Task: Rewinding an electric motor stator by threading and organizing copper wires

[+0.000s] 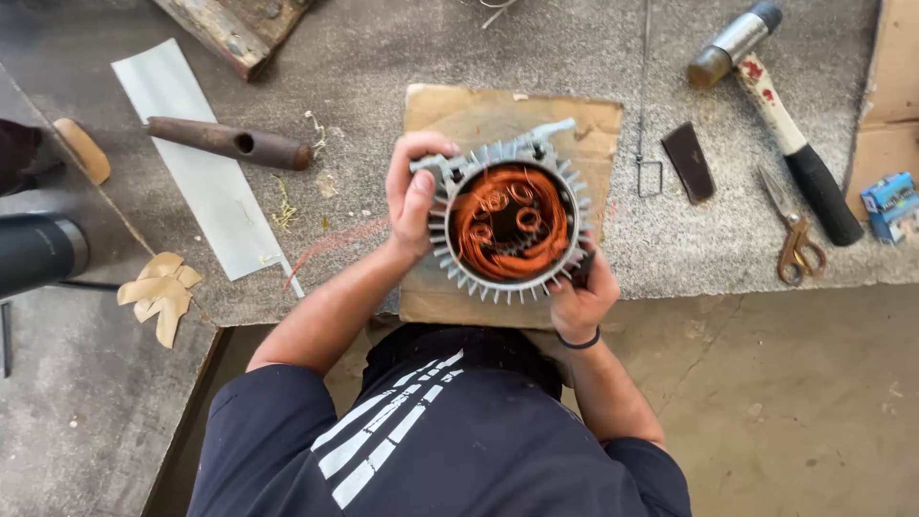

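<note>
Both hands grip round finned grey metal motor housing with copper windings, upright on brown cardboard sheet on table: left hand closed on upper-left rim, right hand closed on lower-right edge.

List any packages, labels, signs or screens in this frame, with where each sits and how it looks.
Small box: far right edge of the bench, beside the mallet's black grip; rectangular carton, blue with white and red patches, partly cut off by the frame.
Mallet handle markings: red patches on the white shaft, upper right; too small to make out.
No signs or screens.
</note>
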